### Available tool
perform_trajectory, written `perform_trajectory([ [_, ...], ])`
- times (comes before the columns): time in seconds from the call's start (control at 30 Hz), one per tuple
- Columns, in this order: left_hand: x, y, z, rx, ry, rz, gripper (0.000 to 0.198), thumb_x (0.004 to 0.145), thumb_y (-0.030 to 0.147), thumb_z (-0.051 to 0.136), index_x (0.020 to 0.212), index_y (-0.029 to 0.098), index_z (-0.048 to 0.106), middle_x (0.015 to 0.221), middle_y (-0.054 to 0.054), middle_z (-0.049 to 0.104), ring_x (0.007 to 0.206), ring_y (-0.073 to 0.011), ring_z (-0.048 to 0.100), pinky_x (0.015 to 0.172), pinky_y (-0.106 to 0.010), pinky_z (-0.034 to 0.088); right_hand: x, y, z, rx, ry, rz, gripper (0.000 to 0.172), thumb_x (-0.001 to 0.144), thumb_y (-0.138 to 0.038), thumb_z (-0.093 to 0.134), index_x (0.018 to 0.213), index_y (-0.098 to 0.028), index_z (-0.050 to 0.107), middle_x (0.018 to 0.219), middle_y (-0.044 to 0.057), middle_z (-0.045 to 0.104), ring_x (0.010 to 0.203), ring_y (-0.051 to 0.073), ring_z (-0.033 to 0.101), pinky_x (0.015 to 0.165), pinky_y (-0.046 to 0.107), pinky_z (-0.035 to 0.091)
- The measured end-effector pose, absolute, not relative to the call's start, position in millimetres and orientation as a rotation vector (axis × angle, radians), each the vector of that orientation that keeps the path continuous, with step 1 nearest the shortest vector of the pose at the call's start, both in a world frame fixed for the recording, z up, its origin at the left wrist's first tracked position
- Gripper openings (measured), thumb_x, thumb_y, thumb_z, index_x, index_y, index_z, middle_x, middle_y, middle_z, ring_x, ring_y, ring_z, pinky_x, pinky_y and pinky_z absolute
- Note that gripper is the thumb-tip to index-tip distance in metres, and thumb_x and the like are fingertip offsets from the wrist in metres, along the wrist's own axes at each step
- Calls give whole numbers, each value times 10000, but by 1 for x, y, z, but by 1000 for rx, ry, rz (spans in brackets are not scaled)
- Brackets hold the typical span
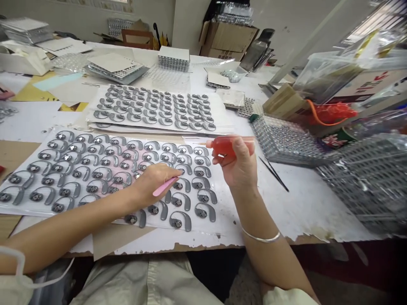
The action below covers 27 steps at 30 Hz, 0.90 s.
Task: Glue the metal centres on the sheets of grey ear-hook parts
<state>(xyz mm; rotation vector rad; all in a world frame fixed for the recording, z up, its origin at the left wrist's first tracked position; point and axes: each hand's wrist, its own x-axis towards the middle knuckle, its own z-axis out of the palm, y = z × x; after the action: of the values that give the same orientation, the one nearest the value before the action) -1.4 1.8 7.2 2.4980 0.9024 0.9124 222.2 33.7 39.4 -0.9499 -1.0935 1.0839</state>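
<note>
Here, view: head-worn camera looking forward and down over a long work tabletop (302, 212) covered in white paper with a torn front edge.

Left hand (155, 184): clenched around a slim pink plastic stick (165, 187), fingers closed, held over the lower sheet with its free end slanting down and to the left.

Right hand (237, 163): grasping a red plastic squeeze bottle (227, 145) with a fine nozzle, raised just above the right edge of the lower sheet; the nozzle points left, away from the palm.

Right wrist: a thin silver bangle (260, 238).

Main work: rows of grey hook-shaped pieces (95, 169), each with a round silver-and-dark disc, lie on a white backing sheet (210, 169); the left hand covers part of these rows.

Upper sheet: a second white sheet of matching grey pieces (152, 108) lies just beyond, its rows packed closer.

Right of the hands: long black tweezers (273, 173) lie on the tabletop, between a silver mesh tray (286, 142) and a grey perforated basket (365, 182).

Background: a stack of silver-studded sheets (174, 59) stands on the far tabletop, with a brown cardboard box (227, 38) behind it and a clear plastic bin (327, 76) at the right.
</note>
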Motion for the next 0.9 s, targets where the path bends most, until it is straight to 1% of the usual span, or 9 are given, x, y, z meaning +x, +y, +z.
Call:
perform_trajectory([
  [0.07, 1, 6, 1, 2591, 846, 962, 209, 892, 120, 468, 1002, 98, 645, 849, -104, 720, 745, -186, 679, 666, -322, 562, 220, 31, 31, -974, -1069, 996, 398, 723, -535, 664, 834, -180, 524, 648, 10, 655, 511, 137, 600, 389, 231, 436],
  [0.17, -3, 9, -6, 2620, 829, 1056, 192, 888, 112, 485, 1040, 118, 603, 893, -101, 713, 779, -181, 671, 718, -339, 556, 219, 28, 24, -989, -1052, 837, 386, 739, -531, 656, 785, -172, 521, 570, -12, 595, 514, 169, 626, 370, 237, 411],
  [0.23, -6, 8, -9, 2613, 831, 1076, 203, 884, 101, 497, 1067, 129, 581, 909, -94, 711, 783, -171, 667, 726, -333, 553, 218, 26, 20, -995, -1055, 760, 365, 754, -519, 648, 783, -172, 537, 575, -26, 562, 497, 165, 621, 362, 239, 397],
  [0.3, -7, 7, -12, 2644, 806, 1099, 213, 882, 82, 493, 1076, 128, 567, 913, -98, 709, 789, -171, 664, 711, -325, 553, 217, 24, 17, -1001, -1097, 642, 329, 753, -482, 667, 765, -170, 565, 648, -14, 573, 514, 147, 616, 407, 258, 435],
  [0.37, -5, 5, -12, 2706, 758, 1131, 218, 877, 51, 476, 1068, 114, 559, 912, -115, 707, 786, -176, 660, 687, -320, 550, 214, 22, 13, -1002, -1190, 493, 284, 746, -437, 691, 735, -171, 590, 707, 3, 592, 570, 137, 614, 496, 286, 484],
  [0.43, -1, 3, -11, 2768, 715, 1125, 210, 875, 31, 454, 1047, 94, 558, 899, -133, 707, 748, -176, 650, 652, -315, 544, 210, 20, 9, -1000, -1306, 377, 247, 748, -402, 699, 729, -176, 602, 702, 9, 600, 603, 136, 600, 546, 300, 495],
  [0.6, 4, 2, -9, 2830, 741, 1091, 182, 901, 48, 403, 945, 72, 578, 865, -147, 699, 727, -180, 636, 624, -313, 537, 201, 17, 3, -976, -1511, 348, 175, 755, -328, 697, 766, -178, 605, 685, 3, 603, 570, 128, 576, 529, 303, 482],
  [0.77, 7, 0, -16, 2839, 816, 962, 171, 903, 48, 428, 879, 68, 596, 848, -136, 684, 749, -190, 613, 635, -317, 527, 198, 17, -1, -956, -1597, 341, 147, 746, -265, 708, 799, -177, 604, 670, 2, 619, 564, 133, 578, 507, 301, 473],
  [0.9, 11, -4, -22, 2925, 894, 942, 164, 892, 35, 457, 820, 67, 600, 780, -116, 669, 687, -188, 577, 599, -320, 502, 196, 18, -2, -932, -1631, 319, 137, 751, -252, 705, 779, -185, 589, 663, 6, 628, 576, 144, 590, 502, 303, 472],
])
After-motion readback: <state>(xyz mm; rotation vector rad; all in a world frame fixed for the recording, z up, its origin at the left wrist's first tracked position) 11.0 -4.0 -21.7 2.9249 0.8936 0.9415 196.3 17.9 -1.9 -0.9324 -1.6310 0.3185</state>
